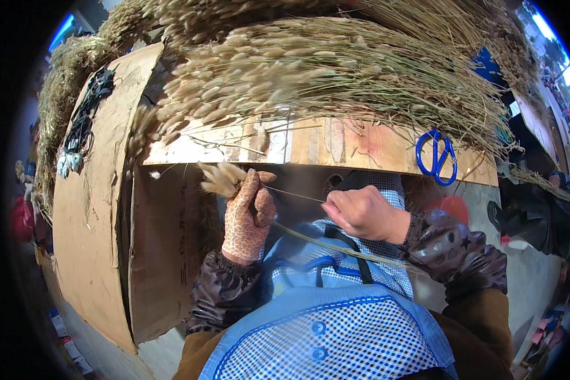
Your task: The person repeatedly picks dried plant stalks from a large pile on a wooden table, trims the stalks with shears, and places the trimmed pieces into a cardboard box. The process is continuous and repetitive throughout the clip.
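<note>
My left hand (pixel 251 209), in a patterned glove, is closed around a small bunch of dried bunny-tail grass (pixel 223 179), its fluffy heads pointing left and its stems running down to the right across my apron (pixel 313 304). To the right, my bare right hand (pixel 361 213) pinches a thin strand (pixel 297 194) stretched between the two hands; whether it is a stem or a tie cannot be told. Both hands are just below the wooden table edge. A large heap of the same dried grass (pixel 285 76) lies on the wooden table (pixel 313 142) beyond them.
Blue-handled scissors (pixel 436 156) rest at the table's right front edge. A cardboard sheet (pixel 95 199) at the left carries a tangle of dark cords (pixel 90 109). A black plastic bag (pixel 527 218) lies at the right, and a red round object (pixel 453 209) is below the table.
</note>
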Action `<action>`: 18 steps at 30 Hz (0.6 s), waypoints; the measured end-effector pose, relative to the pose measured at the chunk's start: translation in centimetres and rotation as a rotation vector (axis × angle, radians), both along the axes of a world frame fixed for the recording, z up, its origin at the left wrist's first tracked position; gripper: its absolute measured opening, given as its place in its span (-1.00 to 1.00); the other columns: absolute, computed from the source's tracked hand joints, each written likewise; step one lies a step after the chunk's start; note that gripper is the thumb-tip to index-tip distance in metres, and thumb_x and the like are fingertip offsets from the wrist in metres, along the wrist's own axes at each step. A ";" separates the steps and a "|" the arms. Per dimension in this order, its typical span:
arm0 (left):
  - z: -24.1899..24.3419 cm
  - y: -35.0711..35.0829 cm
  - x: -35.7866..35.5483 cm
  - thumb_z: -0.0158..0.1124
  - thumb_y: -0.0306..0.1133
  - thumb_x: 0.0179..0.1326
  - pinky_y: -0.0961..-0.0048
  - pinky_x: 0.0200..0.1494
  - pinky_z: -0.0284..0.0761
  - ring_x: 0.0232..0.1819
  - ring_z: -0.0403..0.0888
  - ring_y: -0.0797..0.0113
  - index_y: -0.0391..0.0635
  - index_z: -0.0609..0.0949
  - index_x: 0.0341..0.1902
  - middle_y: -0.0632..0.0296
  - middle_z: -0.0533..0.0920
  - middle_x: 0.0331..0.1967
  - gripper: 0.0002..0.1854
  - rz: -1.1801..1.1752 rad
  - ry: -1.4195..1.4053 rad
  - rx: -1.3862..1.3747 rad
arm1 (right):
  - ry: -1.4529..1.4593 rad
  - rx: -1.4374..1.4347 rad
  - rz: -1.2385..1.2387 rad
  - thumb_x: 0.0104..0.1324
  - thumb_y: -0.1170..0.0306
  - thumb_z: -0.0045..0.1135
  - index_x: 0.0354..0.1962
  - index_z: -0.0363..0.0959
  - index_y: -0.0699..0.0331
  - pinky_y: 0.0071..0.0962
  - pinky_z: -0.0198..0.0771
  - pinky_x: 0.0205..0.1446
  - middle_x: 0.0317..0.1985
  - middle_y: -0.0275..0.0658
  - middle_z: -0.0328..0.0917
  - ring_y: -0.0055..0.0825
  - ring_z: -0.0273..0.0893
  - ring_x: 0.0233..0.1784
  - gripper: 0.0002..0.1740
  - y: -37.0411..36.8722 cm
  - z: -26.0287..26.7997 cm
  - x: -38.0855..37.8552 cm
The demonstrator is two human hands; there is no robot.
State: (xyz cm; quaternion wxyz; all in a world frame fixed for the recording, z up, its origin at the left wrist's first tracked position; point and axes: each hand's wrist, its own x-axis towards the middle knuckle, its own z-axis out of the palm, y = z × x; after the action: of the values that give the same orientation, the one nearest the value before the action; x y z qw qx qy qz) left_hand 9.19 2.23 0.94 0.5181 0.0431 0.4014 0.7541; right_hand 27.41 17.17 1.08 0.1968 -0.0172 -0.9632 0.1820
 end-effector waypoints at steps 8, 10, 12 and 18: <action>-0.5 0.2 0.3 0.02 -0.18 0.45 0.64 -0.66 -0.01 -0.76 0.09 0.61 -0.22 0.55 -0.13 0.44 0.29 -0.73 -0.69 -0.022 -0.010 0.002 | 0.043 0.217 0.056 0.23 0.47 0.09 -0.50 0.28 0.26 -0.43 0.34 -0.65 -0.69 -0.30 0.27 -0.43 0.40 -0.67 -0.82 -0.1 -0.6 1.1; -0.4 0.1 0.3 0.02 -0.19 0.45 0.64 -0.66 -0.01 -0.76 0.09 0.61 -0.22 0.54 -0.12 0.43 0.30 -0.73 -0.69 -0.021 -0.010 0.002 | 0.043 0.195 0.088 0.22 0.50 0.08 -0.49 0.29 0.28 -0.44 0.34 -0.65 -0.70 -0.30 0.27 -0.44 0.40 -0.67 -0.85 0.1 -0.6 1.6; -0.4 0.2 0.4 0.02 -0.19 0.45 0.64 -0.66 0.00 -0.75 0.09 0.61 -0.23 0.54 -0.12 0.43 0.31 -0.73 -0.69 -0.031 -0.030 0.020 | 0.082 0.192 0.132 0.20 0.52 0.07 -0.48 0.29 0.29 -0.43 0.34 -0.65 -0.71 -0.31 0.26 -0.43 0.39 -0.68 -0.87 0.2 -0.6 2.0; -0.5 0.3 0.5 0.03 -0.18 0.45 0.65 -0.66 0.00 -0.74 0.11 0.61 -0.23 0.54 -0.12 0.43 0.32 -0.72 -0.69 -0.030 -0.029 0.001 | 0.217 0.102 0.151 0.11 0.60 0.05 -0.44 0.31 0.35 -0.39 0.34 -0.66 -0.71 -0.27 0.29 -0.36 0.41 -0.69 -0.91 0.7 -1.8 2.4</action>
State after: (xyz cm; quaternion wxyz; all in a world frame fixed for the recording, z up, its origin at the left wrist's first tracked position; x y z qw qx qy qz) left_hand 9.69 2.48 0.43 0.5349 0.0386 0.3927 0.7471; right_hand 29.80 17.82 -0.68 0.2861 0.0850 -0.9429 0.1477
